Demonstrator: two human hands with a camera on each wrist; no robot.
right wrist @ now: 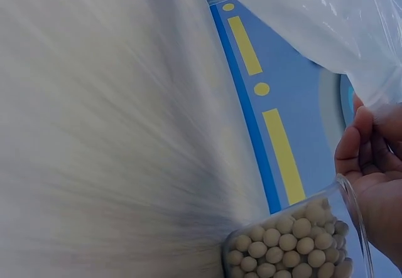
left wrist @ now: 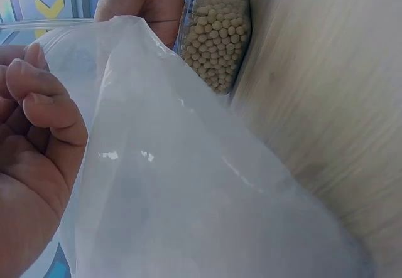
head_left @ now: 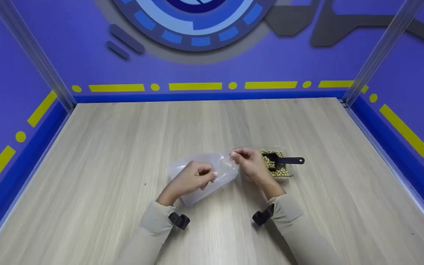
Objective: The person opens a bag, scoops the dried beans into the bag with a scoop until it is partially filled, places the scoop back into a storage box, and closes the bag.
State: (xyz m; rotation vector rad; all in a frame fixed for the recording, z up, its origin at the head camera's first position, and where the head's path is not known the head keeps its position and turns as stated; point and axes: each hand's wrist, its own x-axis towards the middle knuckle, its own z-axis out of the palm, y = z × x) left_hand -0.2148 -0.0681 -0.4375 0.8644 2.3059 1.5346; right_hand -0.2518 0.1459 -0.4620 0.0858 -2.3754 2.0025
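Table [head_left: 105, 165]: bag [head_left: 223, 176] at centre, early stage I'd judge.
Left hand [head_left: 193, 178] curled over bag, can't tell if pinching; right hand [head_left: 250, 162] pinches its right end. Tub [head_left: 291, 172] just right; scoop [head_left: 289, 160] sits in it amid beans [head_left: 280, 172], none seen bagged.

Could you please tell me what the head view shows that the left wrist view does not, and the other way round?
Only the head view shows the black scoop resting in the beads, the sleeves and the black wrist devices.

Only the left wrist view shows the yellow chevrons on the wall and the palm side of the left hand.

Both show the two hands, with the right hand pinching the plastic bag, the clear container of round beads, and part of the wooden tabletop.
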